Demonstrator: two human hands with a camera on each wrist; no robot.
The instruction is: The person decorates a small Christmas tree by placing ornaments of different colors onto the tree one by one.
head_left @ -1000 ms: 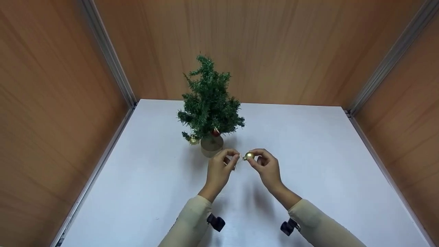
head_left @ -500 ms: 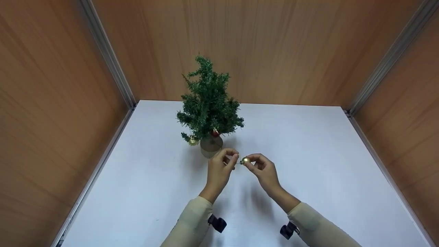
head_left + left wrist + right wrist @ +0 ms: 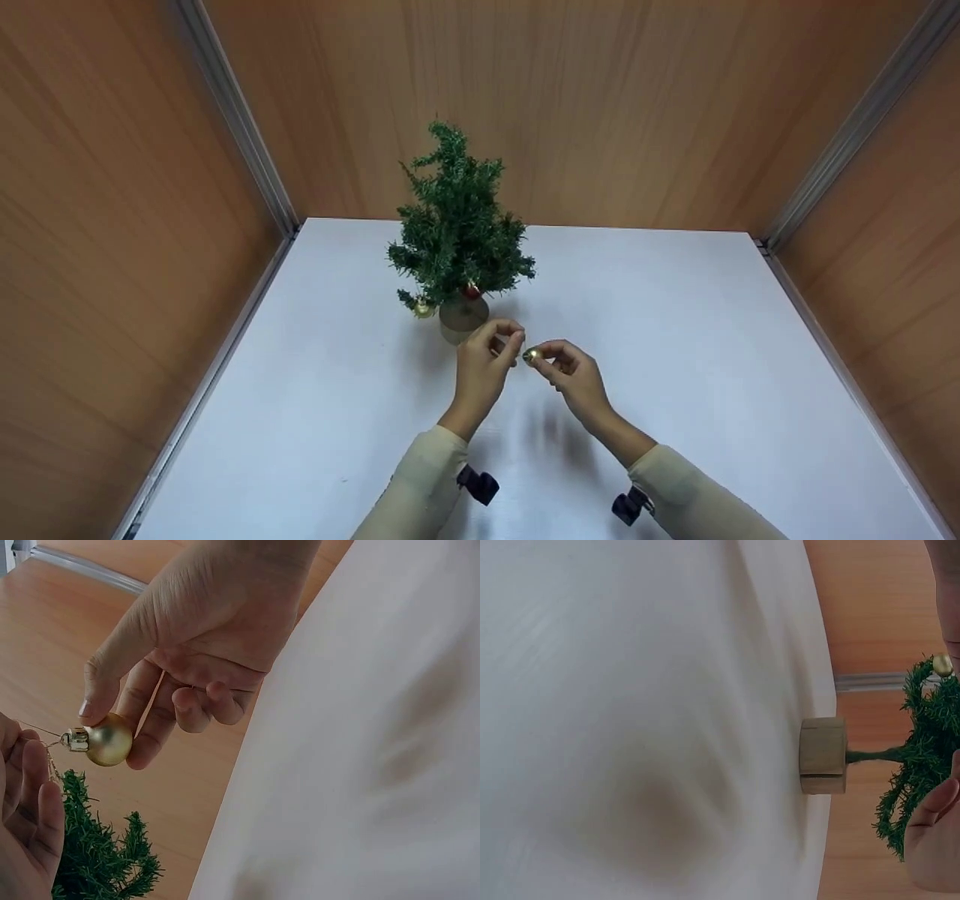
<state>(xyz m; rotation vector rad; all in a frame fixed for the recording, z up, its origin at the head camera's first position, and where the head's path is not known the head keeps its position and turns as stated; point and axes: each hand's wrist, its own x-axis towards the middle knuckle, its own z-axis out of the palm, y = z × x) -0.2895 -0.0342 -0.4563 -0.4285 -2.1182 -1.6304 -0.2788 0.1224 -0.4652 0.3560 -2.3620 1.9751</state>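
Observation:
Between thumb and fingertips my right hand (image 3: 576,373) pinches a small gold Christmas ball (image 3: 110,740), its metal cap turned toward the left hand. My left hand (image 3: 482,367) pinches the thin hanging string (image 3: 39,727) tied to that cap, a short way left of the ball. Both hands are above the table, just in front of a small artificial Christmas tree (image 3: 461,217). A red ball (image 3: 471,290) and another gold ball (image 3: 423,308) hang from the tree's lowest branches.
The tree stands on a round wooden base (image 3: 823,756) on the white table (image 3: 675,315). Wood-grain panels (image 3: 585,112) enclose the table at the back and both sides, with metal rails in the corners.
The gold ball and my right hand have moved slightly left and nearer the body, closer to the left hand. My left hand stays nearly in place.

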